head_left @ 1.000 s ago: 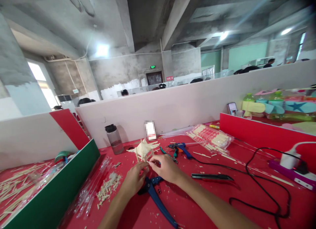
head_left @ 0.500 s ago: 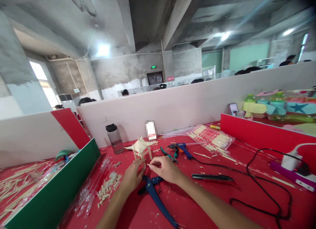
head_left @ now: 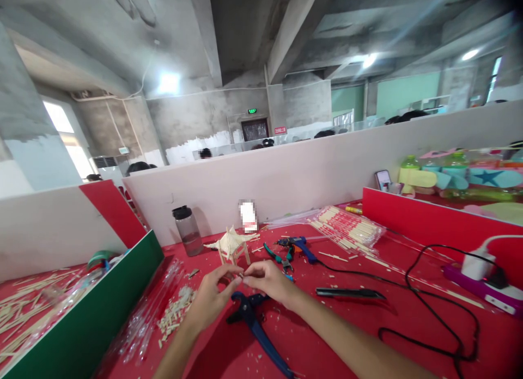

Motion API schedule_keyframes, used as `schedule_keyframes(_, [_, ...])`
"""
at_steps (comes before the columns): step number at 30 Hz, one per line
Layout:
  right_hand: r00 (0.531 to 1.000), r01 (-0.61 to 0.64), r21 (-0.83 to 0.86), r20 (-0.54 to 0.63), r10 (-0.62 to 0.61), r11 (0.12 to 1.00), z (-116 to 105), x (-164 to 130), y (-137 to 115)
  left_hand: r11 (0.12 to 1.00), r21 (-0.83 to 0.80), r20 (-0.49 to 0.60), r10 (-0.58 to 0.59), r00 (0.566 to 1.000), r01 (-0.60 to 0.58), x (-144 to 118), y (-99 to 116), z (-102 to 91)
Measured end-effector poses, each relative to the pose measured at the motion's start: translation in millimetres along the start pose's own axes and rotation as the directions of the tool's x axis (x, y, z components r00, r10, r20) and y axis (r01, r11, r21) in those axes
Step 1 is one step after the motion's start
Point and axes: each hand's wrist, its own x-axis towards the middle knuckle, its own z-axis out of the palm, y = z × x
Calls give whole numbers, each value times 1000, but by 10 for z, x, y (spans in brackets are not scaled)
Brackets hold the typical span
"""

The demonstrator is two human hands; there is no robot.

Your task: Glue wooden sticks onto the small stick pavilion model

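We hold our 2 hands together over the red tabletop (head_left: 368, 324), just in front of the small stick pavilion (head_left: 232, 244). Our left hand (head_left: 210, 297) and right hand (head_left: 267, 281) meet fingertip to fingertip, each grip narrow, pinching what looks like 1 tiny stick piece (head_left: 241, 275); it is too small for us to tell which hand truly bears it. The pavilion stands upright at 12 o'clock from our hands, near but apart from them. Blue cutters (head_left: 255, 324) lie at 6 o'clock, right under our wrists; stick offcuts (head_left: 175, 313) are scattered at 9 o'clock. The glue gun (head_left: 296, 243) rests at 1 o'clock, its cord trailing right, with a bottle (head_left: 186, 230) at 11 o'clock.

We judge the step in hand to be readying 1 small piece for the pavilion. The next move calls for a steady pinch and fine aim.
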Motion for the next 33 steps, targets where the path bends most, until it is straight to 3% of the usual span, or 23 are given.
schedule_keyframes(4, [999, -41, 92, 14, 40, 995, 3, 0, 12, 989, -143, -51, -45, 998, 38, 17, -64, 70])
schedule_keyframes(11, [996, -79, 105, 41, 75, 991, 18, -21, -2, 955, -294, -36, -65, 997, 52, 28, -137, 131])
schedule_keyframes(33, [987, -157, 93, 51, 152, 983, -20, -35, -97, 968, -246, 0, -49, 999, 47, 41, -113, 124])
